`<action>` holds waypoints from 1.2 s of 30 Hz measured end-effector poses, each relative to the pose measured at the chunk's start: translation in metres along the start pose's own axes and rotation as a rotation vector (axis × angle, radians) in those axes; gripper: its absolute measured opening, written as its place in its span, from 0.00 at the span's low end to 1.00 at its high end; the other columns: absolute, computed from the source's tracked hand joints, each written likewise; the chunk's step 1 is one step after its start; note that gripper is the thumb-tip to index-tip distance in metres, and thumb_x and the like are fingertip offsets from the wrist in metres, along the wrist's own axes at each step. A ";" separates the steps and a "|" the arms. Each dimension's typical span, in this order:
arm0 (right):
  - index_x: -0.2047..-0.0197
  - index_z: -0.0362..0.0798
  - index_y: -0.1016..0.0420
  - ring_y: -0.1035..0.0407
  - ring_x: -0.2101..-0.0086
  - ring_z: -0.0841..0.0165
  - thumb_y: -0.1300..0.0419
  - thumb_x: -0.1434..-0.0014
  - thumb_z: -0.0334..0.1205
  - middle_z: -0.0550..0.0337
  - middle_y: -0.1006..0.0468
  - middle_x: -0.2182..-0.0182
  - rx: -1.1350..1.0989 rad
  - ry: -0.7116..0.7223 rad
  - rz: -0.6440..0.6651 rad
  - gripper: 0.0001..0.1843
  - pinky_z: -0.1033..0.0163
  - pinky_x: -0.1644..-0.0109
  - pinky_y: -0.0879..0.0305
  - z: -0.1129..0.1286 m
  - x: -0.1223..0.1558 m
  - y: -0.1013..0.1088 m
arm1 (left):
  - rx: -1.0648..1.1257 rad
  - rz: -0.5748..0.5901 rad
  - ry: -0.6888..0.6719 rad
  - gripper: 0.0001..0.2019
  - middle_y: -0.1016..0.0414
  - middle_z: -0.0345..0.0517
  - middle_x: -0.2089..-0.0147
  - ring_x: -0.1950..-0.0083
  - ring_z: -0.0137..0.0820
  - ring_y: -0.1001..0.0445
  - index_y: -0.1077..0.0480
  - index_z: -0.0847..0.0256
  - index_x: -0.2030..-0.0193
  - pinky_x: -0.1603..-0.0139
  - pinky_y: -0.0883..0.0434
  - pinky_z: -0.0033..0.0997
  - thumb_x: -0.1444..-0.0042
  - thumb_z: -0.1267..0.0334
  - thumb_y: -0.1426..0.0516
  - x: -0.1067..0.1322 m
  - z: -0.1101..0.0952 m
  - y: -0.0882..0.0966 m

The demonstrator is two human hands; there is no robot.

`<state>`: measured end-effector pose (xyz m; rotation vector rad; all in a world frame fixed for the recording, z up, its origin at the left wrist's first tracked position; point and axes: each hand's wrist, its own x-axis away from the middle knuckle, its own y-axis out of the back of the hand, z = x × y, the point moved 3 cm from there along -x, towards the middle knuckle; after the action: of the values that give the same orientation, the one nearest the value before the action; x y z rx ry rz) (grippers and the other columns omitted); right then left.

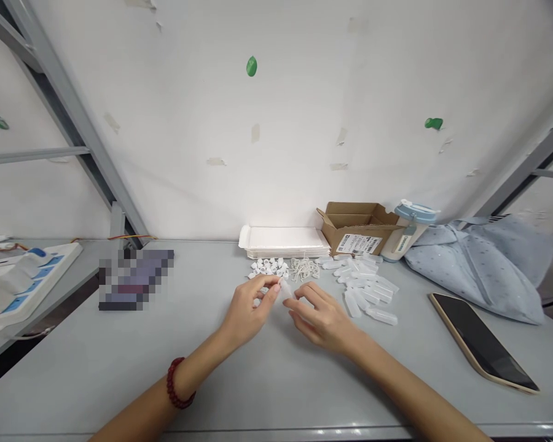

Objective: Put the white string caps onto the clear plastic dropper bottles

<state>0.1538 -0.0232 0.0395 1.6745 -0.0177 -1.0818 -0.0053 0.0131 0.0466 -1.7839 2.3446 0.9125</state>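
Here, a slim, translucent plastic piece [286,290] sits between my hands — my left hand [249,310] pinching its far end, my right hand [320,316] loosely curled at the near end, grip unclear.

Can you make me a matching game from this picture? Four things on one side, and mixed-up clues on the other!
Things:
1. Phone
2. Beaded bracelet
3. Cardboard box
4. Cloudy plastic piece

Clues:
A. Brown and open on top
B. Pinched by the left hand
C. Flat on the grey table, with a dark front
D. Dark red, worn on the arm

Right pairs: 1-C, 2-D, 3-A, 4-B
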 end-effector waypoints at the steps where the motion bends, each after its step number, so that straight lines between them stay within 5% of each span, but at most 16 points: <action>1: 0.58 0.45 0.30 0.39 0.68 0.66 0.49 0.43 0.27 0.52 0.32 0.68 -0.005 -0.002 0.000 0.12 0.62 0.67 0.38 0.000 0.000 0.000 | 0.019 -0.005 0.004 0.12 0.25 0.45 0.60 0.60 0.31 0.27 0.28 0.58 0.59 0.66 0.28 0.25 0.40 0.60 0.51 0.000 0.000 0.001; 15: 0.63 0.47 0.33 0.42 0.71 0.66 0.52 0.48 0.26 0.56 0.34 0.72 -0.048 0.002 0.046 0.12 0.64 0.71 0.43 0.004 0.001 -0.001 | 0.171 0.047 0.071 0.09 0.25 0.45 0.64 0.62 0.31 0.27 0.27 0.60 0.65 0.64 0.27 0.28 0.44 0.59 0.45 -0.002 -0.002 0.004; 24: 0.62 0.48 0.34 0.41 0.71 0.66 0.51 0.47 0.27 0.57 0.33 0.72 -0.032 -0.018 0.054 0.11 0.65 0.72 0.44 0.004 0.002 -0.003 | 0.163 0.044 -0.018 0.08 0.25 0.46 0.61 0.63 0.30 0.28 0.25 0.58 0.63 0.66 0.26 0.28 0.45 0.61 0.44 -0.001 -0.001 0.000; 36: 0.46 0.46 0.48 0.35 0.69 0.65 0.49 0.43 0.31 0.55 0.30 0.67 -0.126 -0.113 -0.064 0.22 0.61 0.68 0.35 -0.001 0.005 -0.005 | 0.176 0.025 -0.032 0.07 0.23 0.47 0.57 0.58 0.34 0.24 0.23 0.58 0.64 0.60 0.24 0.33 0.47 0.64 0.43 0.001 -0.001 -0.003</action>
<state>0.1550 -0.0230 0.0323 1.5088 0.0308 -1.2008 -0.0030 0.0117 0.0459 -1.6637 2.3507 0.7066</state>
